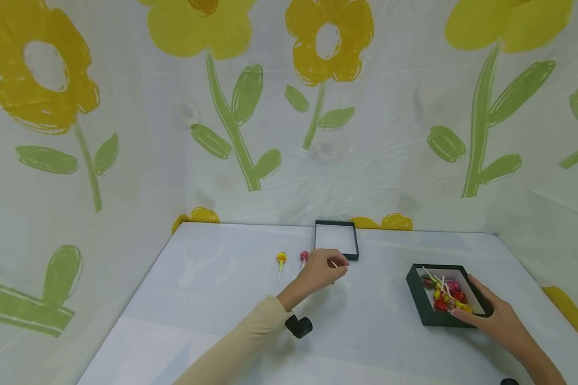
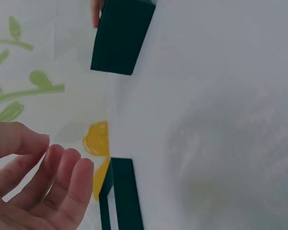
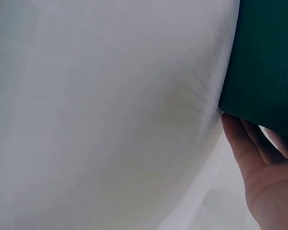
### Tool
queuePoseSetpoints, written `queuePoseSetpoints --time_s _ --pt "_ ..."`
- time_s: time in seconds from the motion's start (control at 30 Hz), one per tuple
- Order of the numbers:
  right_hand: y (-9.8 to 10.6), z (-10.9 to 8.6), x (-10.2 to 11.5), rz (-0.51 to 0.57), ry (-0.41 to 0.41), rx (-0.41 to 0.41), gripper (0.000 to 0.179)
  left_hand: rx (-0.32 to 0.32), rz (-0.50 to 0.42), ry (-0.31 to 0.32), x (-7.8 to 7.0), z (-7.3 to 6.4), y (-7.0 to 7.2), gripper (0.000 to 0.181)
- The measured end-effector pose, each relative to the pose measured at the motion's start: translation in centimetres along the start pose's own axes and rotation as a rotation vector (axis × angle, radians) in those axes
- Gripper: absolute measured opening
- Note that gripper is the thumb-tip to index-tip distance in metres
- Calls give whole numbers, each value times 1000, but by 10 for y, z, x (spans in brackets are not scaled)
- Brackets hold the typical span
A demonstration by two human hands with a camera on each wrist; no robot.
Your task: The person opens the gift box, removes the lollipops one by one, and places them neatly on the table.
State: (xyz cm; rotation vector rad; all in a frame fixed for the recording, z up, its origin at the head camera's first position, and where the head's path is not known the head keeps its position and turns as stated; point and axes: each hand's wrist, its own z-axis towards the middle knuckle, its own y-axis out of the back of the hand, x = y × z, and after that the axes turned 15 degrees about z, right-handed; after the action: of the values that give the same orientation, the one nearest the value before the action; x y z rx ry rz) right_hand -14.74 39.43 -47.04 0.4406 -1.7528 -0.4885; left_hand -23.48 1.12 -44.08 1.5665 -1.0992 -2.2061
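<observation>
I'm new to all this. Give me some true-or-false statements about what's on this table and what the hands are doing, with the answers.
1. The right hand holds a dark green box. True.
2. That box is empty. False: wrapped lollipops lie inside.
3. A yellow lollipop and a pink lollipop lie outside the box. True.
4. The left hand is near a shallow green lid. True.
5. In the head view, that lid lies right of the box. False: it lies to the left.
6. Nothing is printed behind the table. False: the backdrop shows yellow flowers.
</observation>
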Motion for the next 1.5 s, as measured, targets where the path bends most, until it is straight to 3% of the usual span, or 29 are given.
queuePoseSetpoints --time_s 0.4,0.97,1.13,1.27,1.4,1.5 --pt "1 1 0 8 -19 11 101 78 60 -161 -33 22 -19 8" --pt "0 0 -2 1 -12 6 102 155 116 -276 -79 46 -46 15" --pt "-1 -1 -1 3 -10 3 101 174 172 -334 -88 54 -54 19" --pt "-1 -2 -1 12 8 2 100 192 201 -335 -96 61 -63 19" --pt "0 -3 -1 19 18 3 99 206 275 -353 -104 65 -75 20" --pt "-1 -4 0 26 13 1 99 215 357 -406 -108 69 -85 21"
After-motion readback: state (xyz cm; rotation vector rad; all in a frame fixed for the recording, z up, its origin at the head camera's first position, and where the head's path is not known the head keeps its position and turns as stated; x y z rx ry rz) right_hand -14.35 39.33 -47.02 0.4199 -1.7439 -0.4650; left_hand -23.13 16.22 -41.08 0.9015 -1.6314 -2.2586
